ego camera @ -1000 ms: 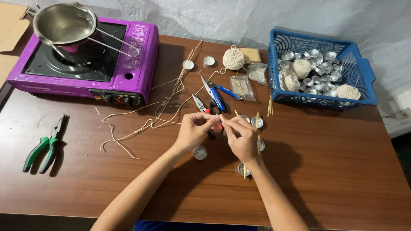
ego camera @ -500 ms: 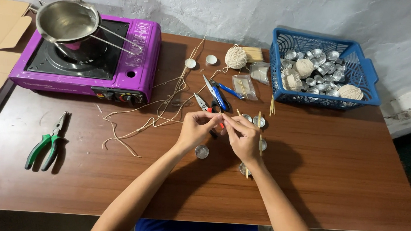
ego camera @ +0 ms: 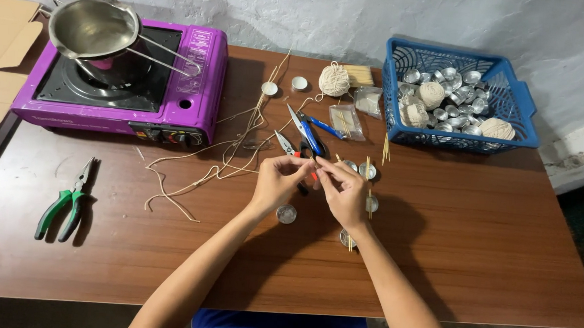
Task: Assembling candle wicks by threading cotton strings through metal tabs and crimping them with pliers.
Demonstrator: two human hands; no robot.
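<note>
My left hand point(ego camera: 276, 180) and my right hand point(ego camera: 344, 191) meet fingertip to fingertip over the middle of the brown table point(ego camera: 488, 264). Together they pinch a thin pale strand point(ego camera: 313, 169), too small to make out clearly. Small metal cups lie around the hands: one point(ego camera: 286, 213) under the left wrist, one point(ego camera: 347, 238) by the right wrist, others point(ego camera: 367, 170) just beyond, some with thin wooden sticks across them. Blue-handled scissors point(ego camera: 309, 130) and red-handled snips point(ego camera: 285, 143) lie just past the fingers.
A purple portable stove point(ego camera: 174, 103) with a steel pot point(ego camera: 94, 27) stands at the back left. Loose twine strands point(ego camera: 217, 166) trail from it toward the hands. Green pliers point(ego camera: 65, 203) lie at the left. A blue basket point(ego camera: 511, 123) of cups and twine balls sits at the back right, a twine ball point(ego camera: 334, 79) and small bags point(ego camera: 343, 120) beside it.
Both hands stay together at the same spot, with only small finger movements on the strand. The view has drifted slightly.
</note>
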